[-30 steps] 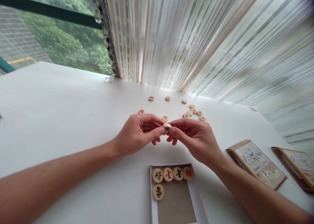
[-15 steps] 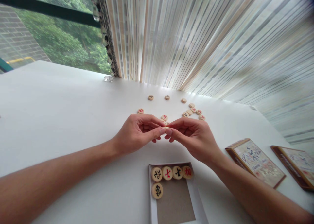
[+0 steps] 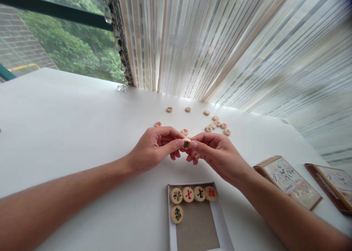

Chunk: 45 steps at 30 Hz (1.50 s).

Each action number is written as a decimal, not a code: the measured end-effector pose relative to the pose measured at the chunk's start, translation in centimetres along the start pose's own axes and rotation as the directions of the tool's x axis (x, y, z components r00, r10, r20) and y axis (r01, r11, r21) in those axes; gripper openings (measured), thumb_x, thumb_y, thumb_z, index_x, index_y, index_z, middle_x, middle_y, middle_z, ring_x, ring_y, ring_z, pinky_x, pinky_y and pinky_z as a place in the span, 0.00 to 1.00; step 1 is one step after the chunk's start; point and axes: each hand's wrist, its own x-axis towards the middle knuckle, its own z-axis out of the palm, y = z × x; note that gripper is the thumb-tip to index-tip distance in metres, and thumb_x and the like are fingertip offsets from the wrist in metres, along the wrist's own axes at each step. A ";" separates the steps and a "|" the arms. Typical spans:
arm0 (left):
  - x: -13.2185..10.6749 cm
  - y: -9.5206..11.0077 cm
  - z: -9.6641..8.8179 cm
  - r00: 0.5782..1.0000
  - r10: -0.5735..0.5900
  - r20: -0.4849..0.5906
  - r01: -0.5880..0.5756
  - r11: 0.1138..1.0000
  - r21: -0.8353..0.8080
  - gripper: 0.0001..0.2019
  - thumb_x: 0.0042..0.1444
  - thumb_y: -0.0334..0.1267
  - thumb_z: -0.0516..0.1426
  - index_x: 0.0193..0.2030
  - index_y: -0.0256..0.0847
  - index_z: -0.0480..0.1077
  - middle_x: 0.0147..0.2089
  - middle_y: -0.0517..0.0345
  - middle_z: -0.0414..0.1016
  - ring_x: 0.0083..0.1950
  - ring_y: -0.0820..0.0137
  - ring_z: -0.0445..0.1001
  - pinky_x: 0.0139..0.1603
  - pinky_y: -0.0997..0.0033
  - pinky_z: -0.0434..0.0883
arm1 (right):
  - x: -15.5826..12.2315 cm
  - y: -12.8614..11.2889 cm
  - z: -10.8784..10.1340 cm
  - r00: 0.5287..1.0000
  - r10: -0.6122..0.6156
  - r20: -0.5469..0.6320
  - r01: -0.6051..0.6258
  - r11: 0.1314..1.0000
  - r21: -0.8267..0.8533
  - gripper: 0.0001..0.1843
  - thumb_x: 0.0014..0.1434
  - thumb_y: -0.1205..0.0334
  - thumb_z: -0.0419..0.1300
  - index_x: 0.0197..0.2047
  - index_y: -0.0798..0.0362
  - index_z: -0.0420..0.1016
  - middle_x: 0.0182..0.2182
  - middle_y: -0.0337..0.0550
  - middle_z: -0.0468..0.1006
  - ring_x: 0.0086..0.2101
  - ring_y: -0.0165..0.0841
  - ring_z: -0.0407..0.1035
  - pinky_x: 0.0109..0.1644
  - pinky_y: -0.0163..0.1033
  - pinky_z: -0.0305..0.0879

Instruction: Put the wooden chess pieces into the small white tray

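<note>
Between the fingertips of both hands is a round wooden Chinese chess piece [image 3: 186, 144], its black character turned toward me. My left hand [image 3: 158, 146] pinches its left edge with thumb and fingers. From the other side, my right hand [image 3: 216, 150] grips the right edge the same way. Below them lies an open cardboard box tray [image 3: 198, 227] with white walls and a grey-brown floor. Four pieces line its top edge, black and red in turn, such as the red-marked piece [image 3: 188, 194]. One black-marked piece [image 3: 176, 214] starts a second row at left.
Loose chess pieces lie beyond my hands, among them a red-marked one [image 3: 158, 124] and a group [image 3: 217, 123] at right. Two printed boxes, one nearer [image 3: 288, 181] and one farther right [image 3: 334, 185], rest on the white table [image 3: 82, 130]. A striped curtain [image 3: 192, 42] hangs behind.
The held piece has been tilted so its black character faces me; before, only its thin pale edge showed. My right fingers have shifted slightly. The pieces in the tray are unchanged.
</note>
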 end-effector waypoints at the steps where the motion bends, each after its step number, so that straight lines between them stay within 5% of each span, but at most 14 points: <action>1: 0.0 0.0 0.0 1.000 -0.003 -0.001 0.003 1.000 -0.008 0.09 0.62 0.39 0.68 0.42 0.34 0.80 0.33 0.54 0.83 0.30 0.72 0.80 0.32 0.75 0.79 | 0.0 -0.1 0.0 1.000 0.018 0.002 -0.018 1.000 0.021 0.14 0.58 0.52 0.78 0.36 0.55 0.87 0.28 0.44 0.86 0.28 0.31 0.80 0.31 0.33 0.76; 14: 0.0 -0.1 0.0 0.999 -0.001 0.035 0.004 0.994 -0.110 0.15 0.58 0.32 0.70 0.52 0.34 0.79 0.32 0.58 0.84 0.29 0.74 0.80 0.34 0.76 0.81 | 0.1 -0.1 -0.3 0.985 0.161 0.060 -0.170 0.963 0.211 0.15 0.60 0.53 0.77 0.33 0.57 0.85 0.29 0.43 0.84 0.26 0.26 0.78 0.27 0.25 0.72; 32: 0.2 -0.4 0.0 1.000 0.015 0.027 -0.009 0.979 -0.203 0.12 0.55 0.29 0.73 0.46 0.32 0.82 0.34 0.54 0.87 0.30 0.74 0.83 0.31 0.81 0.81 | -0.1 -0.2 0.3 0.993 0.090 0.075 -0.102 0.979 0.175 0.13 0.48 0.64 0.83 0.33 0.57 0.86 0.26 0.41 0.85 0.25 0.27 0.78 0.27 0.25 0.71; 38: -0.2 -0.4 0.2 0.999 0.028 0.020 -0.025 0.991 -0.135 0.11 0.53 0.26 0.73 0.44 0.33 0.84 0.32 0.55 0.87 0.29 0.74 0.83 0.31 0.82 0.81 | 0.0 0.1 0.3 0.991 0.096 0.094 -0.106 0.988 0.109 0.13 0.53 0.59 0.81 0.36 0.57 0.86 0.27 0.43 0.85 0.24 0.25 0.76 0.27 0.26 0.71; 45: -0.8 -0.3 0.3 0.982 0.175 0.073 -0.180 0.982 0.062 0.11 0.57 0.23 0.69 0.46 0.35 0.85 0.36 0.54 0.88 0.33 0.73 0.86 0.37 0.82 0.82 | -0.2 -0.1 0.5 0.996 0.084 0.043 -0.085 0.996 0.030 0.16 0.52 0.54 0.82 0.31 0.57 0.84 0.20 0.39 0.80 0.21 0.25 0.72 0.24 0.28 0.68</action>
